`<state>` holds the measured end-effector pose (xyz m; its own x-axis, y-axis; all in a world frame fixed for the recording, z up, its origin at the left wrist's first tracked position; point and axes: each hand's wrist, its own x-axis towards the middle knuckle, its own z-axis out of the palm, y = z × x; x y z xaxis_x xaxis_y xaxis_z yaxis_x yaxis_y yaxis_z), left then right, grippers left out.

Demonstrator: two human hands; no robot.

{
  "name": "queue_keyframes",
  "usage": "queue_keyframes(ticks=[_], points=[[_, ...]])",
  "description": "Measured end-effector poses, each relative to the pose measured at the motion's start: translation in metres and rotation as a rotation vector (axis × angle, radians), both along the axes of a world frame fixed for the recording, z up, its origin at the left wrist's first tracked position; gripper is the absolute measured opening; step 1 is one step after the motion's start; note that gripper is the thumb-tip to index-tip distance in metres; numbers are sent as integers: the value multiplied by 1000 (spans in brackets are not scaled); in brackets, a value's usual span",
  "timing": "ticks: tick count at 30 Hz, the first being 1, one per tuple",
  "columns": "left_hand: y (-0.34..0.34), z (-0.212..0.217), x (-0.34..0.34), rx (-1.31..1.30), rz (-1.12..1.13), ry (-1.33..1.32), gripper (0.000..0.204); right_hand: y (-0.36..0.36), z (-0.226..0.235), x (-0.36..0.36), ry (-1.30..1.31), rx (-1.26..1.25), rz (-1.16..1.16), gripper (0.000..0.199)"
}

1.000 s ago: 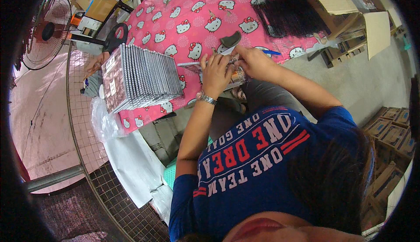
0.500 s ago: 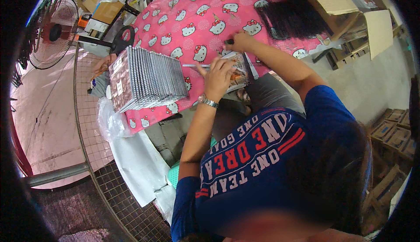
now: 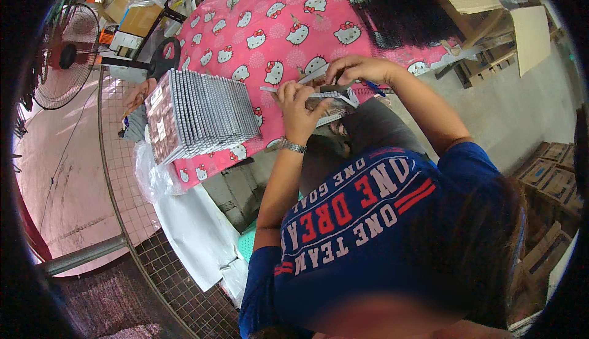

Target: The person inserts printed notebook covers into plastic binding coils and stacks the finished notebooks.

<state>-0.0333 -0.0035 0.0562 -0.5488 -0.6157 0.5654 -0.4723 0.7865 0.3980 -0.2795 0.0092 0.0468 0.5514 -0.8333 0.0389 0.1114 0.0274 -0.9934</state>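
Hands grip one flat packet (image 3: 325,96) at the pink table (image 3: 257,26) edge; left hand (image 3: 299,109) beneath, right hand (image 3: 356,69) above.

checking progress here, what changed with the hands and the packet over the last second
The right hand lifted off the small packet, reached out over the pink cloth, then came back onto it. The left hand kept holding the packet. The stack of grey packets stayed put.

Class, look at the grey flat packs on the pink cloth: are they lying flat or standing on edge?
On edge. The grey flat packs stand side by side in a row, thin edges up, on the pink patterned cloth.
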Motion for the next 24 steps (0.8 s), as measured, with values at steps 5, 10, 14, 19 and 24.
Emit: queue_keyframes(ticks=[5, 10, 14, 19, 24], points=[[3, 0, 6, -17, 13, -153, 38, 9, -17, -2, 384, 21, -20, 42], [8, 1, 4, -20, 17, -168, 41, 12, -14, 2, 415, -29, -22, 36], [7, 9, 5, -43, 34, -231, 42, 18, 23, 7, -177, 117, -57, 40], [-4, 10, 8, 67, -68, -295, 43, -1, 24, -2, 490, -94, 21, 46], [-8, 9, 9, 74, -105, -241, 42, 9, 28, 8, 7, 73, -17, 43]])
